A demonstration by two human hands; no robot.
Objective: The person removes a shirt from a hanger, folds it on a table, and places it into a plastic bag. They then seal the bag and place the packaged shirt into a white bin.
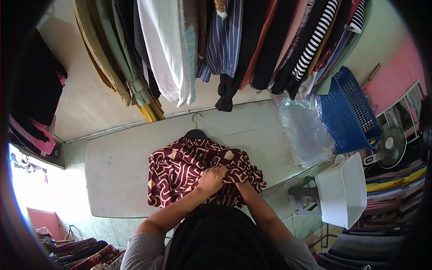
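A maroon blouse (171, 166) with a cream maze-like pattern lies bunched on the grey board. A black hanger (195, 133) pokes out at its neck, the metal hook pointing away from me. My left hand (212, 178) is closed on a fold of the cloth near the middle of the blouse. Just to its right, my right hand goes in under the fabric; only the wrist and forearm show, so its fingers are hidden.
Many garments hang above the far edge of the board (117, 175), among them a white one (162, 49). Clear plastic bags (301, 130) lie at its right end. Beyond are a blue basket (351, 112), a white bin (344, 191), a fan (391, 144) and stacked clothes (391, 189).
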